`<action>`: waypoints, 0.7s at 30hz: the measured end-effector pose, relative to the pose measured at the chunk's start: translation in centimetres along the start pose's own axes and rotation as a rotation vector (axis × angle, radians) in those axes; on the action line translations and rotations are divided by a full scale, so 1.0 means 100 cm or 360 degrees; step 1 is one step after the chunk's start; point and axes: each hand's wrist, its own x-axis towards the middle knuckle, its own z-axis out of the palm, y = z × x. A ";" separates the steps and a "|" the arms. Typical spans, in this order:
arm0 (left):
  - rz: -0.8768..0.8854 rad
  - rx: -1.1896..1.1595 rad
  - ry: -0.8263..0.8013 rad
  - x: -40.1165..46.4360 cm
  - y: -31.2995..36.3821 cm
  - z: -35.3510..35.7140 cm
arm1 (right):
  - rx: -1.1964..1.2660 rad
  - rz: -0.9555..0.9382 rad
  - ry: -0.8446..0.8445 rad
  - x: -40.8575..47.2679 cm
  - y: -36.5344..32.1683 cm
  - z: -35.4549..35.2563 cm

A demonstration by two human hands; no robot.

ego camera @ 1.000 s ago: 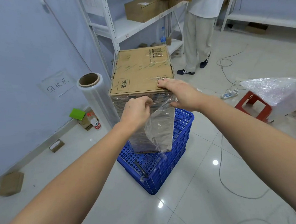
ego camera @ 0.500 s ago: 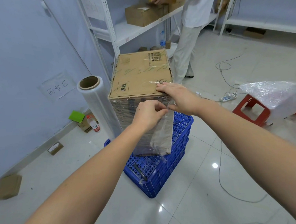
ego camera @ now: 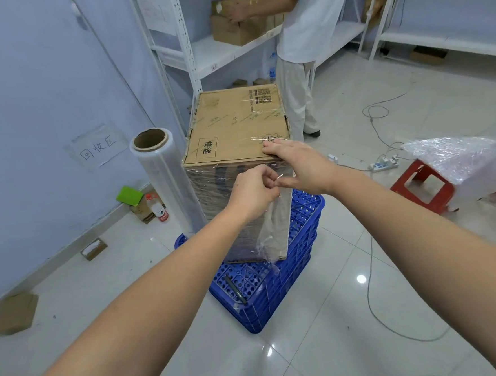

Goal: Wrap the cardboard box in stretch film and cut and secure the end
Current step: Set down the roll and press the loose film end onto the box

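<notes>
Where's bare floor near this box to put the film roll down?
Bare tile lies in front of the blue crate, toward the camera, and right of it, before the red stool. The left side is crowded: film roll, bottle, cardboard scraps.

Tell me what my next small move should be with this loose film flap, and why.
Probably smooth the film flap flat against the cardboard box. Your left hand pinches its top edge, and below that it hangs loose and wrinkled off the near side, while your right hand steadies the top corner.
</notes>
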 end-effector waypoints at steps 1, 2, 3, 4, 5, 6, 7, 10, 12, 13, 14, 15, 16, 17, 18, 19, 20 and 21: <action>0.0009 0.0013 0.0000 0.000 -0.001 0.000 | -0.0002 0.0006 -0.0003 0.000 0.000 0.000; 0.0014 0.0030 -0.0003 0.000 -0.002 -0.001 | -0.0007 0.0012 -0.0007 0.001 0.001 0.001; 0.0018 0.0053 -0.0013 0.000 -0.003 -0.002 | -0.0011 0.0013 -0.0010 0.001 0.001 0.001; 0.0017 0.0079 -0.0029 0.000 -0.005 -0.003 | -0.0014 0.0011 -0.0010 0.001 0.000 0.002; 0.0012 0.0115 -0.0057 0.000 -0.006 -0.006 | -0.0016 0.0010 -0.0008 0.001 0.000 0.002; 0.0002 0.0169 -0.0097 0.000 -0.008 -0.008 | -0.0021 0.0012 -0.0009 0.001 0.000 0.002; -0.0007 0.0233 -0.0143 0.000 -0.010 -0.011 | -0.0031 0.0014 -0.0008 0.000 0.000 0.001; -0.0045 0.0340 -0.0217 0.001 -0.016 -0.019 | -0.0063 -0.0009 -0.0004 -0.001 0.001 0.001; -0.0075 0.0350 -0.0240 0.000 -0.020 -0.022 | -0.0071 -0.0027 0.0001 -0.002 0.000 0.000; -0.0082 0.0352 -0.0247 0.000 -0.021 -0.022 | -0.0070 -0.0032 0.0004 -0.002 0.000 0.000; -0.0081 0.0355 -0.0251 0.001 -0.022 -0.022 | -0.0069 -0.0035 0.0010 -0.001 -0.001 0.000; -0.0072 0.0361 -0.0255 0.001 -0.022 -0.022 | -0.0068 -0.0036 0.0015 -0.002 -0.002 0.000; -0.0061 0.0367 -0.0262 0.001 -0.022 -0.022 | -0.0064 -0.0036 0.0021 -0.002 -0.002 -0.001; -0.0048 0.0376 -0.0277 0.000 -0.023 -0.022 | -0.0058 -0.0032 0.0024 -0.003 -0.002 -0.002; -0.0035 0.0388 -0.0302 0.000 -0.023 -0.023 | -0.0054 -0.0028 0.0023 -0.003 -0.002 -0.003; -0.0024 0.0402 -0.0334 0.000 -0.025 -0.023 | -0.0056 -0.0027 0.0025 -0.004 -0.003 -0.003; -0.0022 0.0415 -0.0363 -0.001 -0.026 -0.023 | -0.0060 -0.0028 0.0028 -0.004 -0.003 -0.004; -0.0023 0.0426 -0.0380 -0.002 -0.028 -0.024 | -0.0065 -0.0026 0.0030 -0.004 -0.003 -0.004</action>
